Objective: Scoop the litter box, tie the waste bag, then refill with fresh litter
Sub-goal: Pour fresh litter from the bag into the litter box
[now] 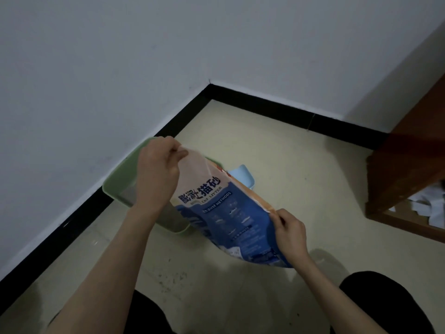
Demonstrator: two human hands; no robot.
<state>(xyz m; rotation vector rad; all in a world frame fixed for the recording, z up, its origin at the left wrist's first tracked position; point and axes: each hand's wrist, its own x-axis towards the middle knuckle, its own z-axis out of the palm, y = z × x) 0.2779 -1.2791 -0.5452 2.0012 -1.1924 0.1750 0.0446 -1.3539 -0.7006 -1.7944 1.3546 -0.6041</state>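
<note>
A blue and orange bag of cat litter (231, 213) is held tilted above the floor, its top end raised over the green litter box (118, 182). My left hand (156, 169) pinches the bag's upper corner over the box. My right hand (291, 232) pinches the bag's lower right edge. The box sits against the black skirting in the room's corner, partly hidden behind my left hand and the bag. A light blue scoop (243, 175) peeks out behind the bag on the floor. Whether litter is pouring cannot be seen.
Pale yellow floor tiles (277, 165) spread around, with dark specks near my knees (173, 278). A brown wooden cabinet (407, 169) stands at the right with crumpled white paper (426, 208) inside. White walls meet at the corner behind.
</note>
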